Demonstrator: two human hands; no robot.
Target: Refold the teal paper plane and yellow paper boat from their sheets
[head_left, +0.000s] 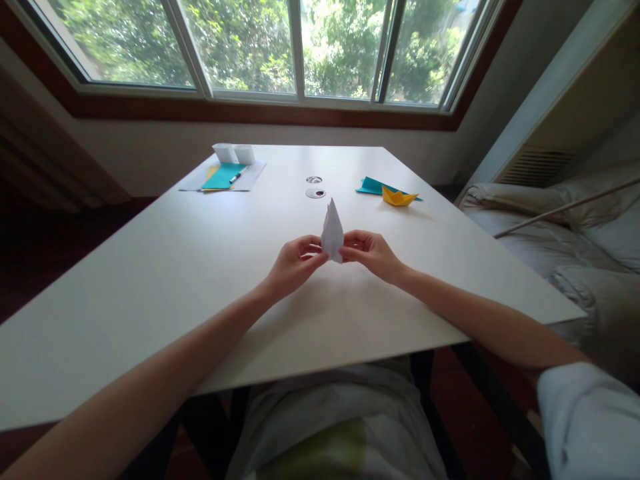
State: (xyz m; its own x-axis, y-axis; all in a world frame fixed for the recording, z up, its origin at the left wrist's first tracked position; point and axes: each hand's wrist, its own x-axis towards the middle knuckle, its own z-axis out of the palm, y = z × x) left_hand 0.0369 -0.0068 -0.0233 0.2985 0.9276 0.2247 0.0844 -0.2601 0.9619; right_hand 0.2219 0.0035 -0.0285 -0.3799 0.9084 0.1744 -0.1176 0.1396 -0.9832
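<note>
Hands [295,263] [375,255] on pointed white paper [333,233]

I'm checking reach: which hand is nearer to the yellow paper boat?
Right. The right hand is left of the yellow paper boat and closer to the person; the left hand is farther left, on the other side of the folded white paper.

Daylight entering at 12 o'clock through window [337,57], foliage partly overexposed, diffuse sheen on far tabletop [280,167], folded paper [333,233] backlit at centre, soft shadow toward 6 o'clock, floor [25,260] dim at 9 o'clock, sleeve [590,420] stretched at 4 o'clock.
</note>
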